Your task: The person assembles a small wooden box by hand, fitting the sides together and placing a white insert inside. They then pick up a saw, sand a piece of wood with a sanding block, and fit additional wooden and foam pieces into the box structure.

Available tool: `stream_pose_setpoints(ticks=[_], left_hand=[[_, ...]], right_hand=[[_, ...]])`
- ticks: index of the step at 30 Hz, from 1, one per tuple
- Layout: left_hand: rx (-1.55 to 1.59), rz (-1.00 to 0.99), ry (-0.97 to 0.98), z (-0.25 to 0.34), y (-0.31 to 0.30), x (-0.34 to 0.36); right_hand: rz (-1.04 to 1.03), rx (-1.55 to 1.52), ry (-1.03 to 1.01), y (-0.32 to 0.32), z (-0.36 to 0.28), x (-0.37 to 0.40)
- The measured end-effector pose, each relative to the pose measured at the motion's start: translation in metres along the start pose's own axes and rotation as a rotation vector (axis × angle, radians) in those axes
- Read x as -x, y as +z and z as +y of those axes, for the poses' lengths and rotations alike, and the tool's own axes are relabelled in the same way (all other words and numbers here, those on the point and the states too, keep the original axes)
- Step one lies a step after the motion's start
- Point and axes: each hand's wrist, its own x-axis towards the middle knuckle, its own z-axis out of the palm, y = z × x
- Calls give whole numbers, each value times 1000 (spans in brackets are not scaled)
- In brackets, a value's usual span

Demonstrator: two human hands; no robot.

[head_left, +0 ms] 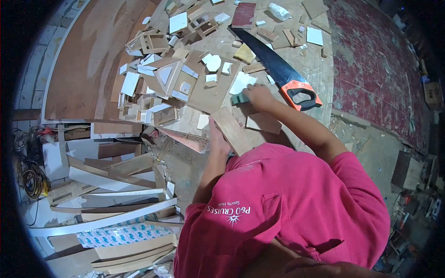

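Note:
My left hand (219, 139) grips a flat piece of wood (230, 130) by its left edge, close to the front of my shirt. My right hand (259, 97) is closed around one end of a small dark green block (239, 98), just beyond that wood; part of the block is hidden by the fingers. A white angular offcut (243, 83) lies beside the right fingertips. Under my right forearm lies a brown rectangular board piece (263, 123). A handsaw (276, 65) with an orange and black handle rests on the table to the right.
Small wooden assemblies (174, 81) and white-faced offcuts are heaped on the left of the worktable (320, 88). A dark red piece (244, 15) lies at the back. Long strips (111, 194) are stacked low on the left. A large brown sheet (88, 60) lies beyond them.

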Motion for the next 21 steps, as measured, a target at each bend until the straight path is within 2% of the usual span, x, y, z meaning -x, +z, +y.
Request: stream_pose_setpoints(ticks=[2,3,5,6,8,13,15,18,20,21], left_hand=[[-12,29,147,-3,-4,4],[-7,39,141,-3,-5,5],[34,68,120,-5,-7,5],[37,74,109,-7,-9,1],[48,-35,6,-11,-12,-13],[-103,-19,42,-12,1,-45],[-106,-13,55,-6,3,-50],[-119,-31,108,3,6,-51],[-111,18,108,8,12,-48],[-119,17,111,9,13,-48]], right_hand=[[104,-134,43,11,19,20],[93,-139,42,9,27,31],[54,-112,286,-10,34,51],[43,-113,291,-22,32,57],[-66,-112,363,-42,30,67],[25,-62,341,-34,41,81],[-79,-42,466,-45,45,78],[47,129,336,-50,38,63],[-123,-59,292,-45,30,34],[-55,-135,277,-34,24,22]])
